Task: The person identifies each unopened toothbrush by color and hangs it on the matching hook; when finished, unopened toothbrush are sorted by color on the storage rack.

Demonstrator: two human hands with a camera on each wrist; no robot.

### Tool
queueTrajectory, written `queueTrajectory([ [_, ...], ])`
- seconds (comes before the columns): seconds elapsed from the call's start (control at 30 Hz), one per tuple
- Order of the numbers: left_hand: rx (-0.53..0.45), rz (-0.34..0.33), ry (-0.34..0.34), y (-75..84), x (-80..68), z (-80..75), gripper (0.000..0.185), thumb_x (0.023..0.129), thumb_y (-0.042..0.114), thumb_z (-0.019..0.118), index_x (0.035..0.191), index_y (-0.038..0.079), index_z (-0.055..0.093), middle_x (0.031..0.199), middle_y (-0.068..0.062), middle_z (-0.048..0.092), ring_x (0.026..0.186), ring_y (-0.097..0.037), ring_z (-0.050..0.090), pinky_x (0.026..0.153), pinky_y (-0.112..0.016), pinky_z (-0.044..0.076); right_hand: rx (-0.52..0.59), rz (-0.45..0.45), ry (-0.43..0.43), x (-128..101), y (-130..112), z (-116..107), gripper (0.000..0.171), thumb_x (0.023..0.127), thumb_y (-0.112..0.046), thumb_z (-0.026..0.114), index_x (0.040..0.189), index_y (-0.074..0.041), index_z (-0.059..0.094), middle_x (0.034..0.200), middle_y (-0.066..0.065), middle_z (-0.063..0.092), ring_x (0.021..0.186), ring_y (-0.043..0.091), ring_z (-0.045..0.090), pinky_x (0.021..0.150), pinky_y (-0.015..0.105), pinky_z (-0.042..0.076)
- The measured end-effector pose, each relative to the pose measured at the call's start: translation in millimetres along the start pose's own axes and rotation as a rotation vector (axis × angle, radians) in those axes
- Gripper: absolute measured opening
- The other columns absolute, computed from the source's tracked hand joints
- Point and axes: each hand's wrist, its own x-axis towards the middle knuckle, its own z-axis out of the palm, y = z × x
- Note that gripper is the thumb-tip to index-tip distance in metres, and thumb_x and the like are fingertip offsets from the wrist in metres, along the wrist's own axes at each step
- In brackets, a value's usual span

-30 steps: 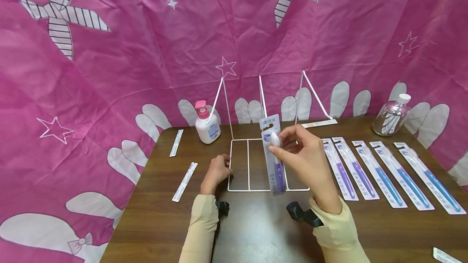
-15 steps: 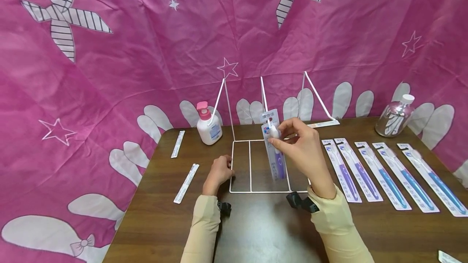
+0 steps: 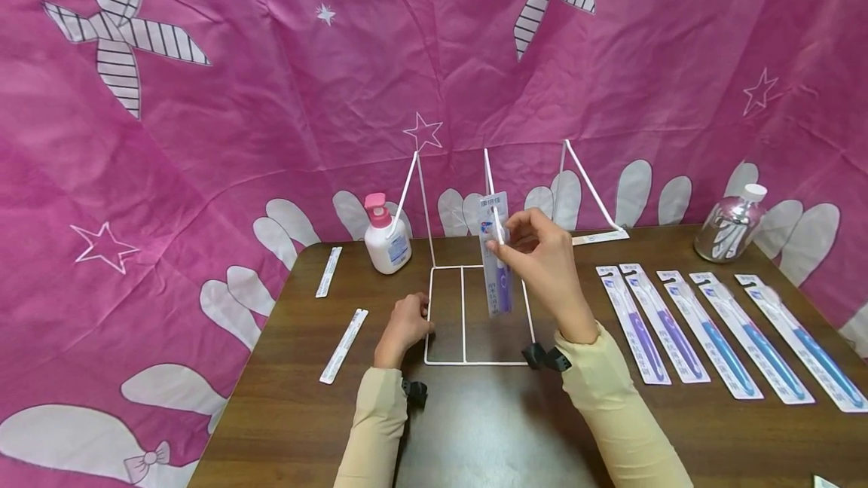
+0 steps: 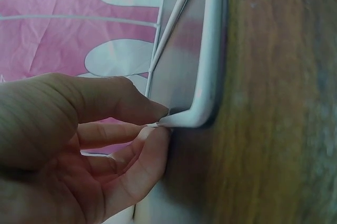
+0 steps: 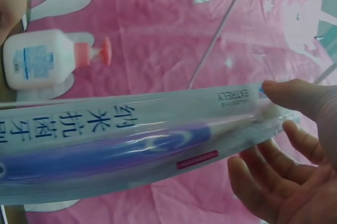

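Note:
My right hand (image 3: 548, 266) pinches the upper part of a purple toothbrush in its blister pack (image 3: 495, 288), upright above the base of a white wire rack (image 3: 464, 322). The rack's middle prong (image 3: 488, 175) runs down to the top of the pack and appears in front of it; whether it passes through the hanging hole, I cannot tell. In the right wrist view, thumb and fingers grip the pack (image 5: 131, 145) at its brush-head end. My left hand (image 3: 404, 328) holds the left side of the base, and the left wrist view shows it pinching the white wire (image 4: 208, 55).
Several packaged purple and blue toothbrushes (image 3: 701, 330) lie in a row at the right. A pump bottle (image 3: 388, 247) stands behind the rack's left side, a clear jar (image 3: 728, 228) at the back right. Narrow white strips (image 3: 343, 346) lie at the left, before a pink curtain (image 3: 271, 81).
My right hand has moved the packaged toothbrush slightly left and away from me, bringing its top against the middle prong. The left hand keeps its place on the rack.

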Motion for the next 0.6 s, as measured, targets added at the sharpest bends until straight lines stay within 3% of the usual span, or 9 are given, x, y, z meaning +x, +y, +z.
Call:
queueTrajectory([
  [0.23, 0.014, 0.025, 0.02, -2.1, -0.8, -0.7, 0.035, 0.071, -0.005, 0.079, 0.103, -0.004, 0.066, 0.082, -0.007, 0.058, 0.074, -0.024, 0.054, 0.068, -0.036, 0.046, -0.028, -0.016, 0.021, 13.8, 12.2, 7.1, 0.032, 0.075, -0.003, 0.087, 0.095, 0.001, 0.062, 0.08, 0.014, 0.068, 0.074, 0.026, 0.065, 0.066, 0.015, 0.049],
  [0.43, 0.015, 0.012, 0.014, -3.1, -0.9, -0.4, 0.04, 0.071, -0.005, 0.079, 0.109, -0.005, 0.066, 0.084, -0.007, 0.06, 0.077, -0.025, 0.056, 0.073, -0.038, 0.048, -0.06, -0.022, 0.024, 26.2, 21.6, 10.8, 0.032, 0.075, -0.004, 0.087, 0.094, 0.001, 0.062, 0.079, 0.014, 0.067, 0.072, 0.024, 0.064, 0.064, 0.015, 0.049],
  [0.6, 0.009, 0.014, 0.011, -1.7, 0.1, 0.1, 0.041, 0.071, -0.005, 0.079, 0.11, -0.005, 0.066, 0.084, -0.008, 0.06, 0.077, -0.024, 0.055, 0.072, -0.038, 0.048, -0.094, -0.014, 0.02, 38.6, 28.2, 11.9, 0.032, 0.076, -0.005, 0.086, 0.095, 0.002, 0.062, 0.08, 0.016, 0.067, 0.072, 0.027, 0.065, 0.065, 0.021, 0.05],
])
